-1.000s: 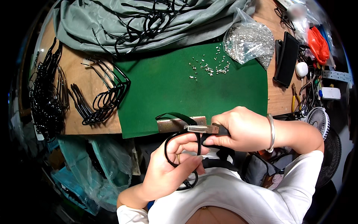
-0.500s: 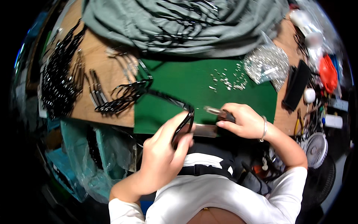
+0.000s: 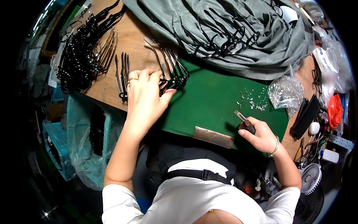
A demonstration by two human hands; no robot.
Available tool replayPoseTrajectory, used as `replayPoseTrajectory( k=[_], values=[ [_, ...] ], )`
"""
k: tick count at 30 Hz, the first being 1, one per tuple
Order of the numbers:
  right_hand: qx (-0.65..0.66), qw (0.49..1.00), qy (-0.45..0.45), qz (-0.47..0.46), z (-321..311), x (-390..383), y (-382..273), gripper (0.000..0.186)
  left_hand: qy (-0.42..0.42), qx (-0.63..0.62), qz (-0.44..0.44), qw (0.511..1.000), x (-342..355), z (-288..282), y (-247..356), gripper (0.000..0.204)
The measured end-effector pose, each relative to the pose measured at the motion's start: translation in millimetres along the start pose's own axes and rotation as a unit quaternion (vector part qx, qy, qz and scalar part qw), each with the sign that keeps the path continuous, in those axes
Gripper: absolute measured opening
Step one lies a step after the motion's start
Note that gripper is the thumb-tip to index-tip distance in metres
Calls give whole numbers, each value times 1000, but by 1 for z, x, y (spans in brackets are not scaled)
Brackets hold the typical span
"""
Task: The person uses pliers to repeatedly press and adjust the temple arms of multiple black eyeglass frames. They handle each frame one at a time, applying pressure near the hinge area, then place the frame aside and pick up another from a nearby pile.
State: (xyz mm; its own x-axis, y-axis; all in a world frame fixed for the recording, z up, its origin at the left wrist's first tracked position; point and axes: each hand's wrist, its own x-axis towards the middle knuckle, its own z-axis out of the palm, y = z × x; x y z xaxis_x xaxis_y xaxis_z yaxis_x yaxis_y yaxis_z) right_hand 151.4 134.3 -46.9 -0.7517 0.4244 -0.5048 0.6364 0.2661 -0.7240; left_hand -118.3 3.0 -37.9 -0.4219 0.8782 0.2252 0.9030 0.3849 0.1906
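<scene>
My left hand (image 3: 145,95) reaches over a row of black eyeglass frames (image 3: 175,80) at the left edge of the green mat (image 3: 209,99). Its thumb stands apart from the fingers, and the fingertips are partly hidden among the frames it touches. A few more frames (image 3: 123,74) lie just left of its fingers, temples pointing away. In my right hand (image 3: 261,136), over the mat's right front, is a small tool (image 3: 247,123) with a dark handle and a flat metal tip, pointing up and left. The fingers are closed round the handle.
A metal plate (image 3: 213,137) lies at the mat's front edge. Small shiny pieces (image 3: 257,102) are scattered near a clear bag (image 3: 285,91) of similar pieces. Grey cloth (image 3: 238,63) with more frames spreads behind. A large heap of frames (image 3: 80,56) sits far left; a fan (image 3: 310,179) stands right.
My left hand has gone left and away from me to the row of frames, where it carried one frame before. My right hand still holds the tool. The whole view has shifted.
</scene>
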Motion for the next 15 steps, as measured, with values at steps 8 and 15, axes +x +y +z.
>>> replayPoseTrajectory(
  k=[8, 15],
  values=[
    [-18, 1000, -4, -6, 1, -1, 0, 23, 22, -47, 24, 998, -37, 0, -31, 29],
    [-55, 998, 22, -18, 10, 2, -11, 26, 271, 155, 79, 947, 32, 17, -148, 30]
  ],
)
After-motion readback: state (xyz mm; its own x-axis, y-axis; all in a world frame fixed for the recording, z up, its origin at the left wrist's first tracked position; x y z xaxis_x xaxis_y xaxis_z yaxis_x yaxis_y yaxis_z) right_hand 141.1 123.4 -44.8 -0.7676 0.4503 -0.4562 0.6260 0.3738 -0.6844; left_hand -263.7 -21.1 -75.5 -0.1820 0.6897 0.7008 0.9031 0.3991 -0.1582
